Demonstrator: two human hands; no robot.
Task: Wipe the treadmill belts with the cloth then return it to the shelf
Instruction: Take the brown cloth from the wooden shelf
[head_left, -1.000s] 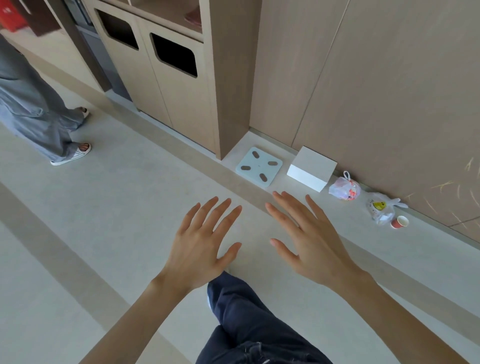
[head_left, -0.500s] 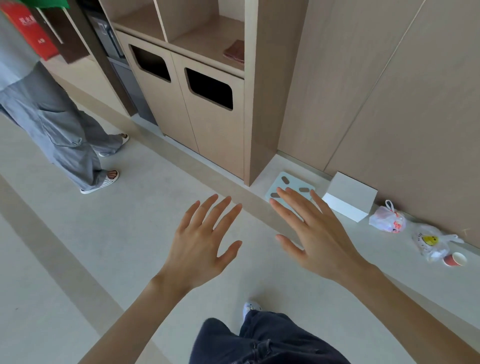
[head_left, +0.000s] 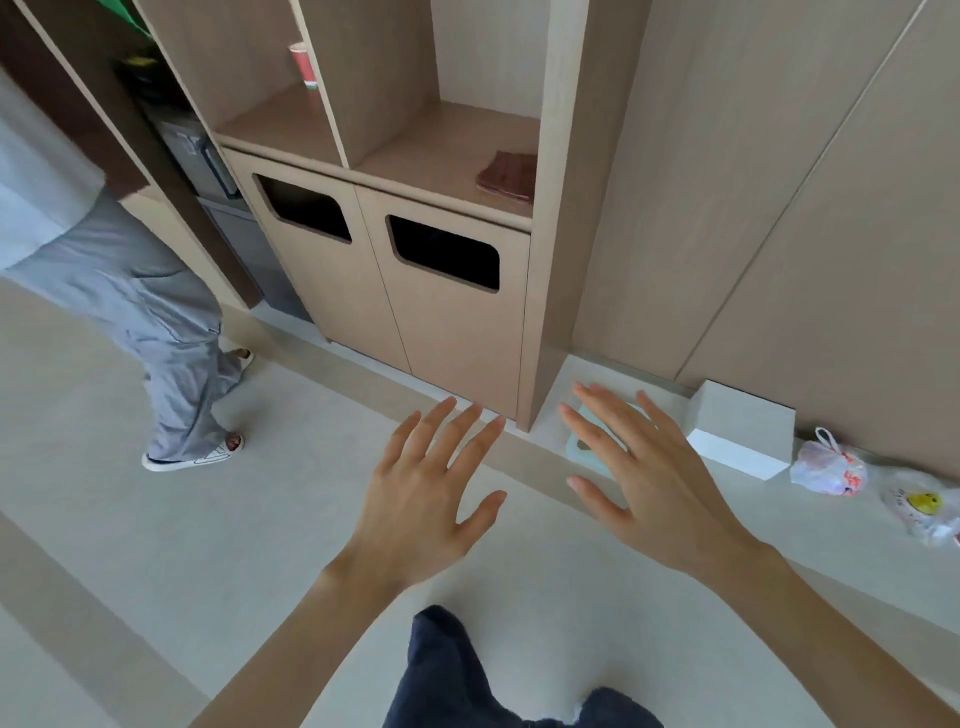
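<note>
In the upper centre of the frame, a folded reddish-brown cloth (head_left: 506, 175) lies at the right-hand end of an open wooden shelf (head_left: 441, 150), close against the upright panel, with neither hand touching it. Below the shelf, two cabinet doors (head_left: 452, 332) stand closed, each with a dark cut-out opening. In the compartment to the left, a red paper cup (head_left: 303, 65) shows partly behind the divider.

Lower in the frame, both hands are held out palm-down above the floor (head_left: 156, 545), empty, with fingers straight and spread. The left hand (head_left: 423, 499) is at centre, and the right hand (head_left: 657, 478) is near it without touching it. Behind the right hand's fingers, a flat pale-blue scale (head_left: 584, 448) lies on the floor, mostly hidden.

To the right, along the foot of the wall panels, sit a white box (head_left: 737, 431), a knotted plastic bag (head_left: 828, 465) and, at the frame's right edge, a second bag (head_left: 924, 512) printed with a yellow smiley face. At left, another person (head_left: 156, 322) in grey trousers and open-toed sandals stands beside the cabinet. At the bottom edge, the wearer's dark blue trouser leg (head_left: 457, 670) shows between the forearms.
</note>
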